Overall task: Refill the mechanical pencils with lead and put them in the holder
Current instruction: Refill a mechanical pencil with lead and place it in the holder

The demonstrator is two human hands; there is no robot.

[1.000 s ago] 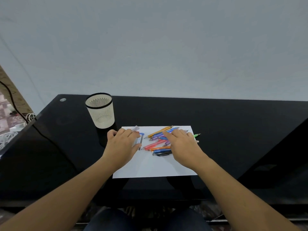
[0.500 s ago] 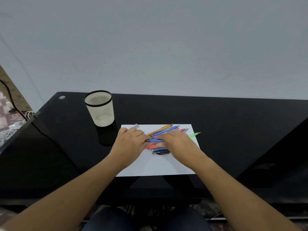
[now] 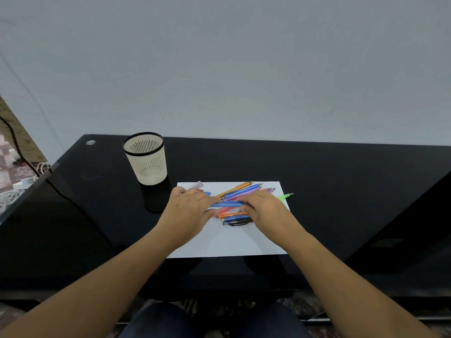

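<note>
Several coloured mechanical pencils (image 3: 240, 190) lie in a loose pile on a white sheet of paper (image 3: 227, 242). A blue pencil (image 3: 228, 204) stretches sideways between my hands. My right hand (image 3: 263, 209) pinches its right end, and my left hand (image 3: 189, 211) holds its left end with the fingertips. Clear lead tubes (image 3: 199, 185) lie at the sheet's top left, partly hidden behind my left hand. The cream slotted holder (image 3: 146, 158) stands upright and apart, to the left behind the sheet.
The paper lies on a black glossy table (image 3: 341, 191) set against a grey wall. A green pencil (image 3: 285, 196) pokes past the sheet's right edge. A black cable (image 3: 17, 147) and clutter sit on the floor at the far left.
My hands have come together over the pile. The right hand has picked a blue pencil out of it, and the left hand has moved right from the lead tubes to take its other end.
</note>
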